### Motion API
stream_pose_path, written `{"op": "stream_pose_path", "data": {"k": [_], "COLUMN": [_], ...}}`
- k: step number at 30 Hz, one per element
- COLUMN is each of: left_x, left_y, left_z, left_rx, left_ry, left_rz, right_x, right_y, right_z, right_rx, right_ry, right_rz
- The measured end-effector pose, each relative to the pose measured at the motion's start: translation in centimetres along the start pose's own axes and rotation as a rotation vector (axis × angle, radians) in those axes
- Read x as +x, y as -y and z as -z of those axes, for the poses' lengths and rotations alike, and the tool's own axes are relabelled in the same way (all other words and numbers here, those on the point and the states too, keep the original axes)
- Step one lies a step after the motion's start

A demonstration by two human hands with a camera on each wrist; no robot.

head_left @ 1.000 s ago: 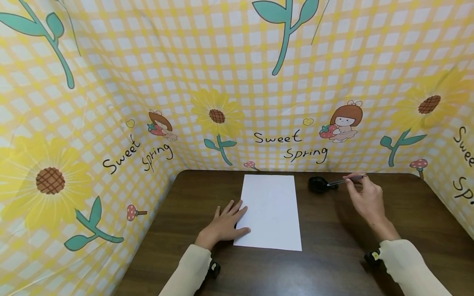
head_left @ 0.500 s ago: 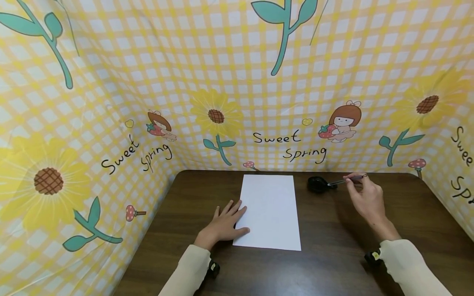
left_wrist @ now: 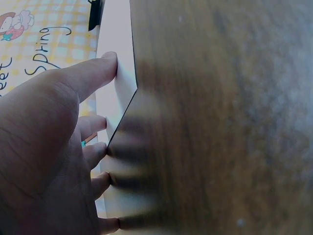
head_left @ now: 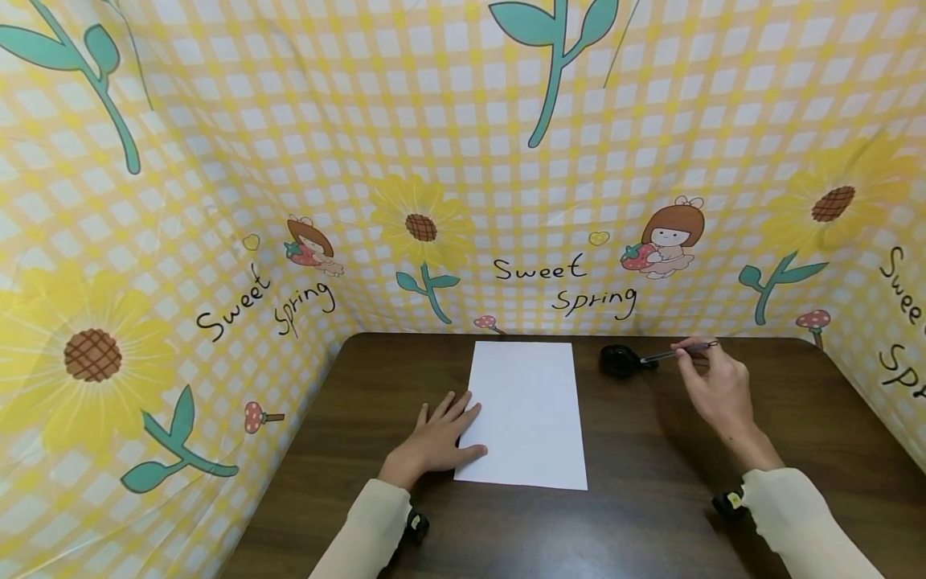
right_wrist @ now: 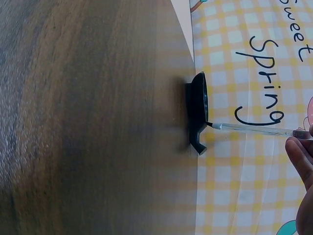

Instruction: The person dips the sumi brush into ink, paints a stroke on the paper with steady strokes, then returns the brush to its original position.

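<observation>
A blank white sheet of paper [head_left: 522,418] lies on the table. My left hand [head_left: 434,444] rests at its left edge with fingers spread, and the thumb and fingertips touch the sheet, as the left wrist view also shows. My right hand [head_left: 718,392] pinches a slim writing brush [right_wrist: 254,129] by its handle, holding it slanted with the dark tip down to the left. That tip meets the rim of a small black dish [right_wrist: 197,100], which has a short curved projection at one end. What is inside the dish cannot be made out.
The dark brown wooden table [head_left: 535,535] reaches back to a yellow checked cloth [head_left: 463,121] with flower prints. The cloth hangs behind the table and along both sides. A dark band with a small device sits at each wrist.
</observation>
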State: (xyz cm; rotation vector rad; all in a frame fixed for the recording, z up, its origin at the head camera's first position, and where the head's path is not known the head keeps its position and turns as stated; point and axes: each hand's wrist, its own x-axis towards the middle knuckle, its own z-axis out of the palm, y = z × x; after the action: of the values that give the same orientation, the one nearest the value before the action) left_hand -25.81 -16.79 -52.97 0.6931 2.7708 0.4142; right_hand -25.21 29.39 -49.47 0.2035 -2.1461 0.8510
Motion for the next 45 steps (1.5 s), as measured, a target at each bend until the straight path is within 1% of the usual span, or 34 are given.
{"op": "stream_pose_path", "data": {"k": [9, 18, 24, 34, 41, 45], "left_x": [0.07, 0.05, -0.02, -0.07, 0.28, 0.19], "left_y": [0.12, 0.07, -0.02, -0.01, 0.21, -0.03], "left_z": [-0.23, -0.09, 0.02, 0.1, -0.19, -0.05], "left_rx": [0.004, -0.002, -0.003, -0.006, 0.017, 0.017], "left_ry": [-0.002, -0.009, -0.005, -0.002, 0.021, 0.011], "left_rz": [0.002, 0.002, 0.004, -0.007, 0.016, 0.013], "right_x": [-0.07, -0.1, -0.11, 0.22, 0.31, 0.22], "right_y": [-0.14, -0.31, -0.3, -0.04, -0.27, -0.22], "right_z": [0.04, 0.14, 0.43, 0.67, 0.43, 0.13], "right_rx": [0.007, 0.009, 0.029, 0.013, 0.053, 0.054], "right_ry": [-0.008, -0.007, -0.007, -0.042, -0.04, -0.031], "right_rz": [0.009, 0.012, 0.004, 0.02, 0.02, 0.016]}}
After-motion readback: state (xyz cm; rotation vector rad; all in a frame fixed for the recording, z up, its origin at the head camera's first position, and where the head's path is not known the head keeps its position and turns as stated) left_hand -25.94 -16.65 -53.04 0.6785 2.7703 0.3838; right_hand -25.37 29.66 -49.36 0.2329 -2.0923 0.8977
